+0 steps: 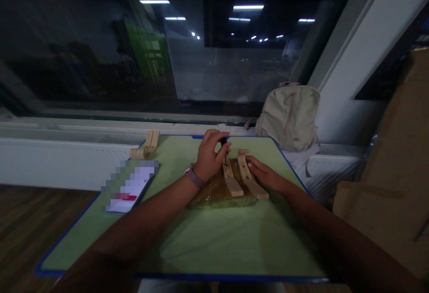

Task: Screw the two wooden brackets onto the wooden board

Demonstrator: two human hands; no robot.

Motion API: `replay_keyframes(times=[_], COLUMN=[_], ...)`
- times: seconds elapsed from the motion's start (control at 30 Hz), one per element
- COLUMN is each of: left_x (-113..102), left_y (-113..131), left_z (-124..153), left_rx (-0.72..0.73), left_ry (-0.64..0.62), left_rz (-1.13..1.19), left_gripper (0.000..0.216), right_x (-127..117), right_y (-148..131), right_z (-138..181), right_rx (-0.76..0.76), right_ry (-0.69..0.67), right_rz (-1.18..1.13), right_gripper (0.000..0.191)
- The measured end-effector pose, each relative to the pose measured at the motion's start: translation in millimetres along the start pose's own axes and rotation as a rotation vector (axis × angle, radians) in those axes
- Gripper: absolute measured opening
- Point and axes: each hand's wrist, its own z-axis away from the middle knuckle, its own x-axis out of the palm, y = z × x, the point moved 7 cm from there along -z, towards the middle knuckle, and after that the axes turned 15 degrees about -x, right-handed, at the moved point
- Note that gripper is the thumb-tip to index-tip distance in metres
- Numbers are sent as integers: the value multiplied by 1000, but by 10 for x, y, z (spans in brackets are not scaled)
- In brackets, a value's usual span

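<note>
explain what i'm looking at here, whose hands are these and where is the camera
There is no machine here. These are a person's two bare hands, filmed by one camera worn on the head, looking forward and down. They work over a green mat by a dark window. The left hand, with a wristband, pinches a small dark tool upright against a wooden slat. The right hand lies open, touching a second slat. Both slats rest on a brownish block. At the mat's left edge lie a paper and another wooden piece. A beige bag sits behind.
</note>
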Motion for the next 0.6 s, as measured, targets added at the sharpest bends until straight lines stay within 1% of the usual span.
replay_keyframes(times=[0.1,0.23,0.3,0.37,0.5,0.6], left_x=[18,74,98,101,65,46], left_y=[3,-63,-88,-73,-1,16], left_z=[6,32,43,45,32,22], left_rx=[-19,-100,-127,-106,-11,4], left_ry=[-22,-78,-103,-108,-71,-45], left_rz=[4,82,118,125,90,64], left_gripper=[22,28,28,26,23,25], right_x=[1,-2,-5,-5,-8,-11], right_y=[48,76,68,63,78,71], right_z=[14,25,23,22,28,33], right_rx=[25,46,45,42,39,35], right_ry=[3,2,4,4,9,15], right_rz=[-3,4,4,-2,-6,-12], right_gripper=[57,60,60,59,56,55])
